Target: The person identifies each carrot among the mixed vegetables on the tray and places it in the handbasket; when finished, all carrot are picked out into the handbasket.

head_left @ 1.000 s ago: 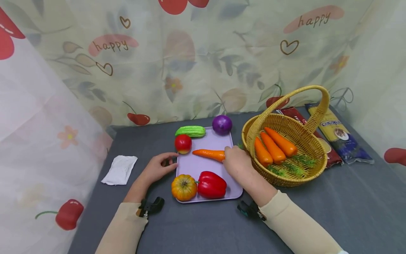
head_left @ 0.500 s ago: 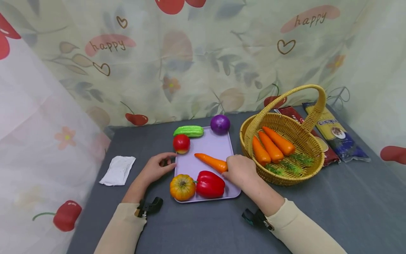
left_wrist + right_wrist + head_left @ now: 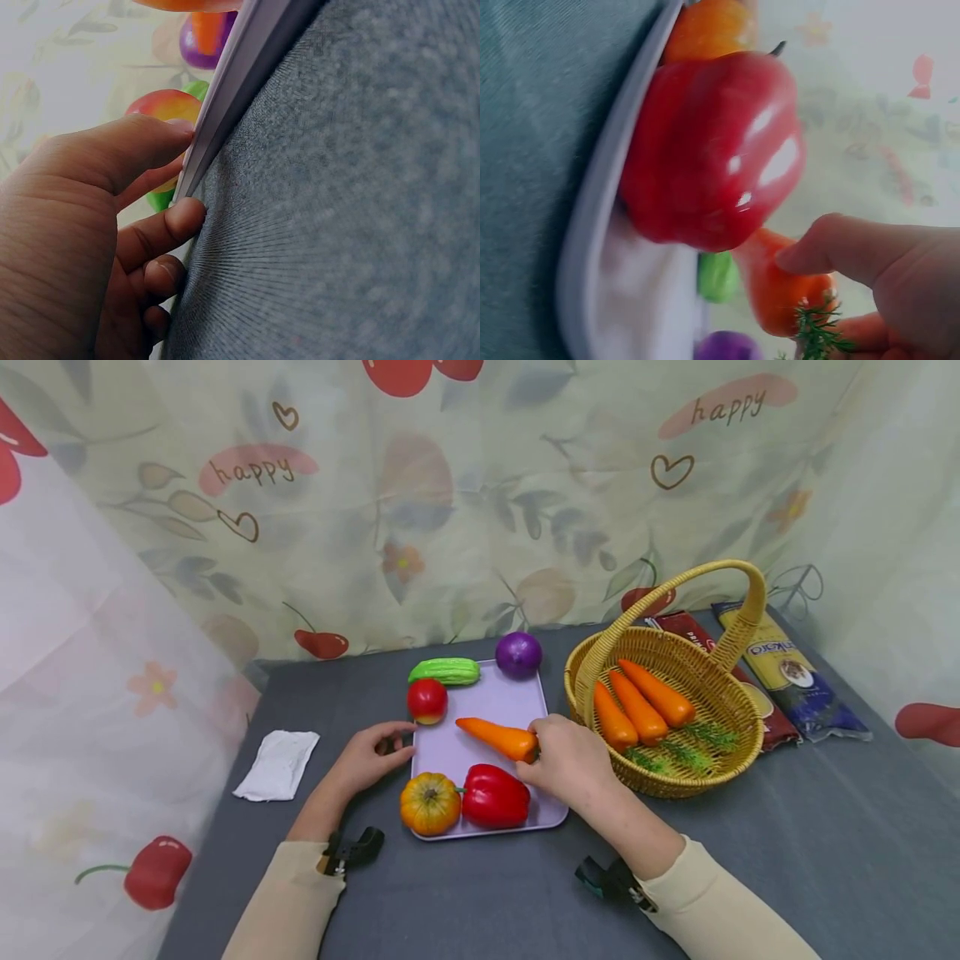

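Note:
My right hand (image 3: 573,762) holds an orange carrot (image 3: 497,737) by its thick end, above the lilac tray (image 3: 477,693). The carrot's tip points left; its green leafy top (image 3: 817,324) hangs by my fingers in the right wrist view. At the tray's left edge is my left hand (image 3: 372,758), thumb and forefinger resting against the rim, the other fingers loosely bent by the cloth. On the tray are a red bell pepper (image 3: 495,796) and a small orange pumpkin (image 3: 430,803) in front, a red round fruit (image 3: 427,701), a green ridged vegetable (image 3: 445,672) and a purple round vegetable (image 3: 518,655) behind.
A wicker basket (image 3: 731,768) with a tall handle stands right of the tray, holding 3 carrots (image 3: 637,707). Behind it lie a red packet (image 3: 777,727) and a blue and gold packet (image 3: 795,677). A folded white tissue (image 3: 277,765) lies at the left.
My right hand has come slightly nearer to me with the carrot, whose thick end has swung toward the pepper, so it slants more. The left hand stays at the tray's edge.

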Motion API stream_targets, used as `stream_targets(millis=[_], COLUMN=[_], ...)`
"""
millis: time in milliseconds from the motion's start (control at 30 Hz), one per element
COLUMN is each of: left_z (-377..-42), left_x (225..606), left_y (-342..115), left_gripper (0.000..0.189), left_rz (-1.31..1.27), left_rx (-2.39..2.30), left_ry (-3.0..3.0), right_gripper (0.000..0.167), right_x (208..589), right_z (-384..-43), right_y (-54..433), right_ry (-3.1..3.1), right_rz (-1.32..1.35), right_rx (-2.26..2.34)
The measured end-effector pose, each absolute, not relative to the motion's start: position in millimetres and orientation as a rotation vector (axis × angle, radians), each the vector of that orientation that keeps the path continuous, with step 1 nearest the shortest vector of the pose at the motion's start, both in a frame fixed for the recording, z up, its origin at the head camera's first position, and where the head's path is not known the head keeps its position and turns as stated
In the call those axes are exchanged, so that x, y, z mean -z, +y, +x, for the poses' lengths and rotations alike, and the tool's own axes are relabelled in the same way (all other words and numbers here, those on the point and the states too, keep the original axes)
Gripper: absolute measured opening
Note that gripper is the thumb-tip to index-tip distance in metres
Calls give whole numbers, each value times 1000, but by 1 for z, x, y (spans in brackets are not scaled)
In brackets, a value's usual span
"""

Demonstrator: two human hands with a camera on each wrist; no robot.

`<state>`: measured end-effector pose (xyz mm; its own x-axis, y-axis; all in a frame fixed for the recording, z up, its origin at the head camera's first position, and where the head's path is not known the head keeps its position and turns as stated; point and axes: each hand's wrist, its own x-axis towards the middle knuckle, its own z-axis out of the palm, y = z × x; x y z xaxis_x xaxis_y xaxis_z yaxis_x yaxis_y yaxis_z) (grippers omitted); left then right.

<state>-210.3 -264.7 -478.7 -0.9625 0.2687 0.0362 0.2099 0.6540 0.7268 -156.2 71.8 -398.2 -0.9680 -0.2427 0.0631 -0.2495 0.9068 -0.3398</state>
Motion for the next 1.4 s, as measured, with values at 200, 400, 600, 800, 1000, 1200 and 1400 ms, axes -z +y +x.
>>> stream_targets(millis=[200, 400, 600, 800, 1000, 1200, 1400], left_z=[-210, -210, -210, -210, -210, -209, -210], left_x=[479, 479, 480, 479, 479, 479, 480], left_y=[-265, -266, -266, -266, -266, -266, -266], left_gripper=[37, 37, 36, 37, 36, 37, 37], left_rz=[391, 405, 408, 402, 408, 409, 409], left_rx=[-1204, -1207, -1206, -1205, -1209, -1214, -1209], left_ry=[2787, 2786, 2790, 2785, 2787, 2785, 2787], right_gripper=[40, 42, 41, 44, 47, 48, 49], right_x=[374, 348, 325, 307, 295, 287, 281], right_z=[-141, -121, -105, -92, -84, -80, -74], right_y=[76, 88, 103, 121, 141, 167, 193], right_ry=[-2900, -2729, -2645, -2597, -2545, -2504, -2525], right_rz=[401, 426, 439, 450, 446, 416, 274], right_rx=[-645, -711, -743, -783, -810, -801, -805])
